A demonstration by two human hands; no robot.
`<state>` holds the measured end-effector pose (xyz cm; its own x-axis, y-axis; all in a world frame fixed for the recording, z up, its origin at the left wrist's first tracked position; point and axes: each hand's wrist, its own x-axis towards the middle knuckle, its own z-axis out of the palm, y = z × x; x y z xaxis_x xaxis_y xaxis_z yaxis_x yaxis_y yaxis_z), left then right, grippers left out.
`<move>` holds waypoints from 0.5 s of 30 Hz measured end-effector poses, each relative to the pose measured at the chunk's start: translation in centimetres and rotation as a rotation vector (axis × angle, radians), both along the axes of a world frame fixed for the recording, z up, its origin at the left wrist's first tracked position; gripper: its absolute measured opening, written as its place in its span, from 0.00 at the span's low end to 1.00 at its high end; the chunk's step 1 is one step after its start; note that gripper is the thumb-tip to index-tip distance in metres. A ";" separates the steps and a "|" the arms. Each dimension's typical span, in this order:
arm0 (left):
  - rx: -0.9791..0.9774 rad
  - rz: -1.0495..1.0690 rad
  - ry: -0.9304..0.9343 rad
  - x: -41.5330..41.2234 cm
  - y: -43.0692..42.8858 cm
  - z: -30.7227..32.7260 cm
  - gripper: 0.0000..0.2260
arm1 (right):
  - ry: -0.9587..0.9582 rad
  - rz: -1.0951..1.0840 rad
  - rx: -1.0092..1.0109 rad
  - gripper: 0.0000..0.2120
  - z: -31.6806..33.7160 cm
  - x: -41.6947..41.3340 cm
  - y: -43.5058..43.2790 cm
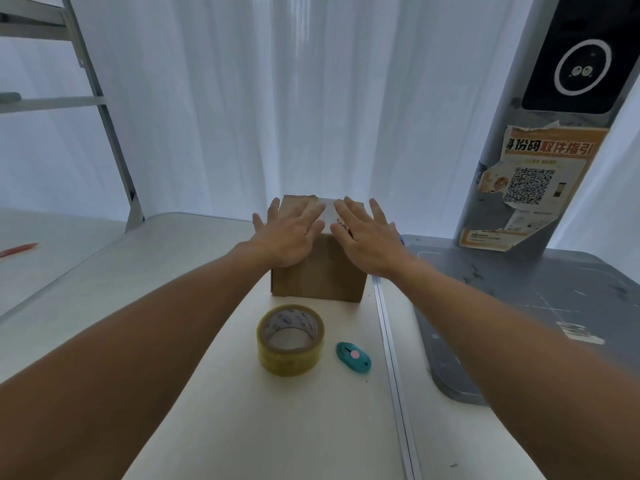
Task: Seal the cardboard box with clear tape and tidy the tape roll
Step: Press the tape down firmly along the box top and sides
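We press flat left hand and right hand on box, fingers straight, holding nothing. Tape roll sits near us, before box, nearer left hand.

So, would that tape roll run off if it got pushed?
Probably not: the tape roll lies flat, hole up, so it should slide on the table rather than roll. The ring looks rigid, likely keeping shape when gripped.
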<state>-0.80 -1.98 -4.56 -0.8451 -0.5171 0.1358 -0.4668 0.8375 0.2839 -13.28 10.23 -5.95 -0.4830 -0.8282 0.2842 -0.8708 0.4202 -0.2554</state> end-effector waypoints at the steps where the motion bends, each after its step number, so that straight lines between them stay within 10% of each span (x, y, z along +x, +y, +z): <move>1: 0.002 -0.009 -0.016 -0.2 -0.3 -0.2 0.24 | -0.013 -0.010 0.008 0.27 0.0 -0.2 -0.3; 15: 0.157 -0.020 -0.136 0.3 -1.7 0.9 0.20 | -0.115 0.220 0.240 0.25 1.6 -2.2 -3.4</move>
